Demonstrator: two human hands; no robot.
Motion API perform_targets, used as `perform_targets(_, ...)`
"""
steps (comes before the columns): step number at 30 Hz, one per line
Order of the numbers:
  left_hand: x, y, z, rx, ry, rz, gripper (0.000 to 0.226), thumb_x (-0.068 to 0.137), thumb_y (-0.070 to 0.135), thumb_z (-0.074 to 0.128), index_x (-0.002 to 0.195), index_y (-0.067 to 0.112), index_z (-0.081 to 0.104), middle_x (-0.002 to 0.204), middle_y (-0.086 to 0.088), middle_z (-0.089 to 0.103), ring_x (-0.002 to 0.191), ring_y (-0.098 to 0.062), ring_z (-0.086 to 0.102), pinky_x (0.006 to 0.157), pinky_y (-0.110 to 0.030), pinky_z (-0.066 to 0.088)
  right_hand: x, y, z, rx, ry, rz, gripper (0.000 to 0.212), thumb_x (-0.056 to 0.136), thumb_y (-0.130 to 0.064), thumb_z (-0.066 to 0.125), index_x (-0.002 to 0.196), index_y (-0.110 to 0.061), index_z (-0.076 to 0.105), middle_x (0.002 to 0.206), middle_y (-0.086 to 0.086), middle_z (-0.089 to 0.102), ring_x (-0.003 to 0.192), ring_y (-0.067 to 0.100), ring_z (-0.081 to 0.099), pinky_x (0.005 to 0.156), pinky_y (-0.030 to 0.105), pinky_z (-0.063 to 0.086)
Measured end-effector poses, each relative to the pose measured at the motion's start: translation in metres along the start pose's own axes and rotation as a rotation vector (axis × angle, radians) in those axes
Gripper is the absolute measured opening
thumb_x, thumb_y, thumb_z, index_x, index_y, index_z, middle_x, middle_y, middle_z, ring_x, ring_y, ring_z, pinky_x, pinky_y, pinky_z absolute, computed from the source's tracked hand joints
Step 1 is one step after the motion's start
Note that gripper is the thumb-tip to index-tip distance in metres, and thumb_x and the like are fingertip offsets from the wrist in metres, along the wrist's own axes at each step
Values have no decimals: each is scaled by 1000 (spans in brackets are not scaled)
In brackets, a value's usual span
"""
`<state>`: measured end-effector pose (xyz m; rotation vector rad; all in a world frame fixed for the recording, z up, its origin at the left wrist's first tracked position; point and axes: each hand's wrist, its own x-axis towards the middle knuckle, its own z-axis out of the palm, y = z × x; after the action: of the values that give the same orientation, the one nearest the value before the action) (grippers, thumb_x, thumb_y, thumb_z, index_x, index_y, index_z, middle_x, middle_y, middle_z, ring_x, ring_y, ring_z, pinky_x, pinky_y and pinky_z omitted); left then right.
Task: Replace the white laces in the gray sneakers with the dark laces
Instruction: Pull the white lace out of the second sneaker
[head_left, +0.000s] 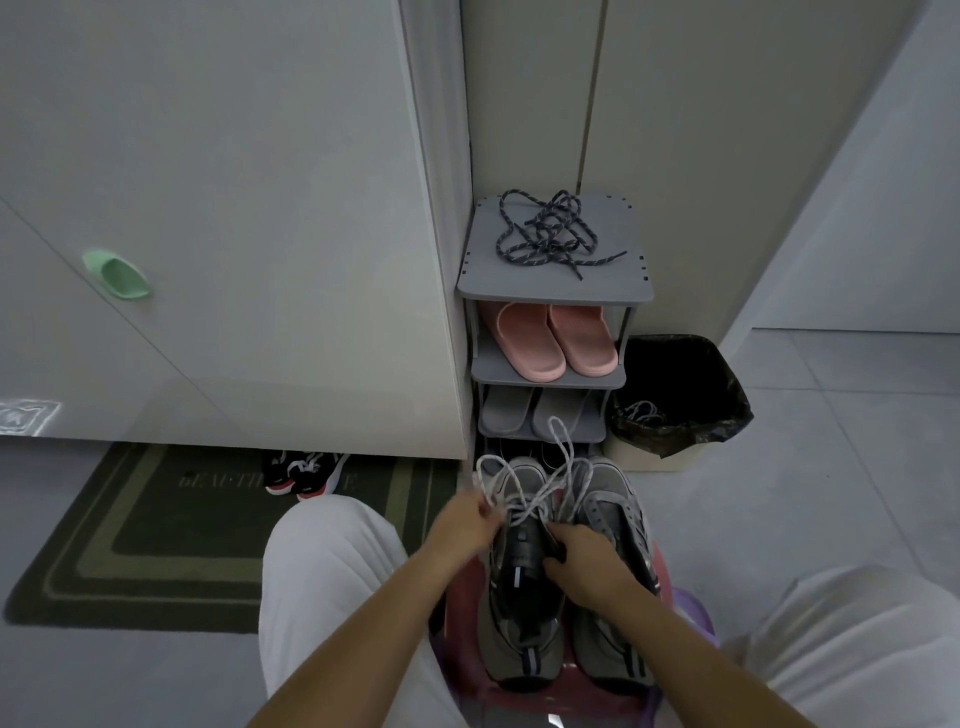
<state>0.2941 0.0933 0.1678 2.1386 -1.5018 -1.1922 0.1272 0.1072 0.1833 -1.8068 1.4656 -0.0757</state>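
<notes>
Two forearms enter from the bottom edge, between knees in pale trousers. At far left a dark doormat (156, 530) lies on the floor, with a pair of black-and-red sneakers (298, 470) at its far edge.

The left hand (467, 522) has its fingers curled, pinching strands of the white lace (519, 501) just left of the eyelets. Loose loops of lace stand up beyond the toes.

The laced gray sneaker (524, 623) sits on a pink plastic stool (462, 623) with its heel toward the person. Its long axis runs straight away toward the shoe rack (556, 291).

The right hand (582, 564) grips this shoe at the collar, fingers curled into the opening, which steadies it. The second gray sneaker (613, 519) lies parallel, touching the first on its right; its eyelets appear empty.

The dark laces (548, 234) lie in a tangle on the rack's top shelf, straight ahead beyond the toes and well apart from both hands. Pink slippers (556, 338) occupy the shelf below.

At right, a lined bin (691, 395) holds a loose white lace (641, 413).

By judgement, the step in hand is unthreading. The lace lies between the two hands, so the pull should go up and to the left, across the shoe's axis. The right hand is slightly nearer the dark laces.
</notes>
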Motion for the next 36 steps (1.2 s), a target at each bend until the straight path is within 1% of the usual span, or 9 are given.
perform_targets(4,-7,-1,15,11,109,4,36,94,25,54,62,22,36,65,5,44,75,-19,51,65,-26,36,0,0,0,5,4,-5,29,87,-13,53,114,-8,61,113,13,64,104,27,60,84,28,46)
perform_targets(9,2,4,-15,-14,267,3,32,95,21,49,65,18,42,64,3,47,62,-15,49,61,-30,40,0,1,0,7,-4,0,27,88,-12,52,113,-8,60,111,12,65,102,27,61,83,29,48)
perform_targets(12,9,4,-34,-94,306,23,28,95,23,51,68,18,49,66,1,54,71,-23,59,69,-35,49,0,1,1,27,-3,8,28,88,-12,52,114,-9,61,110,11,66,100,25,62,85,30,50)
perform_targets(14,8,7,-34,-98,264,44,26,95,25,52,72,13,54,69,-2,58,75,-25,62,71,-36,49,0,2,1,35,-5,12,28,88,-12,52,114,-9,61,109,11,67,99,25,63,85,31,51)
perform_targets(18,-2,7,-4,51,-22,17,26,95,27,51,74,13,48,74,-2,52,73,-20,52,66,-28,39,0,2,1,24,-4,15,26,87,-12,52,110,-8,62,106,12,67,98,26,62,82,31,50)
perform_targets(25,-4,5,-5,95,182,25,31,95,18,47,65,17,38,76,-7,53,71,-19,50,64,-29,38,0,2,1,20,-2,4,29,87,-12,52,114,-10,61,108,12,66,99,27,62,81,28,47)
perform_targets(29,10,-2,-30,-27,270,-37,29,95,16,47,66,17,43,74,-8,58,76,-29,62,69,-38,50,0,3,3,31,1,8,28,86,-12,52,112,-9,62,109,11,66,99,26,62,84,31,50)
perform_targets(34,9,-3,-34,152,18,-78,17,97,21,45,84,11,51,82,-5,57,83,-22,61,60,-28,44,2,4,3,34,2,14,27,87,-12,53,112,-10,62,107,11,66,97,25,62,82,28,49)
perform_targets(36,4,-2,-28,254,27,-33,15,95,23,48,101,9,51,99,-8,56,85,-21,57,62,-27,40,2,4,3,38,0,15,29,87,-12,53,115,-10,61,109,11,66,99,25,62,83,29,49)
